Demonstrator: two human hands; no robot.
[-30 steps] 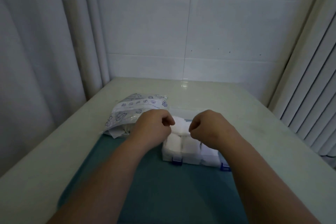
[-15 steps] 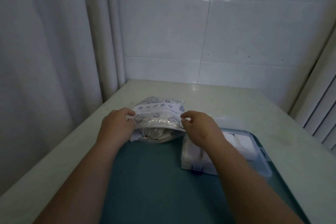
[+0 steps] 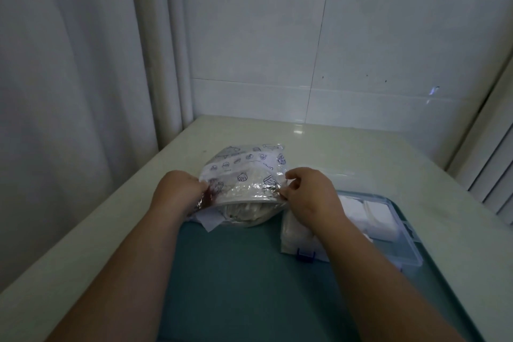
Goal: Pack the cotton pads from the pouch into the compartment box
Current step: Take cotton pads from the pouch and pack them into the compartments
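Note:
A clear plastic pouch [image 3: 245,175] printed with blue shells lies at the far edge of the teal mat, its mouth facing me and gaping, with white cotton pads [image 3: 244,209] showing inside. My left hand [image 3: 177,193] grips the pouch's left edge. My right hand [image 3: 309,196] pinches the upper lip at the right corner and holds it lifted. To the right sits the clear compartment box [image 3: 410,244] with blue latches, white pads [image 3: 380,218] filling its compartments; my right forearm hides part of it.
A teal mat [image 3: 244,280] covers the near part of the pale table [image 3: 361,153]. A white curtain [image 3: 69,91] hangs on the left, a tiled wall stands behind, and slatted blinds [image 3: 494,169] run along the right.
Both hands left the pads over the box and moved left to the pouch. They now hold its mouth, which has opened wider since half a second ago.

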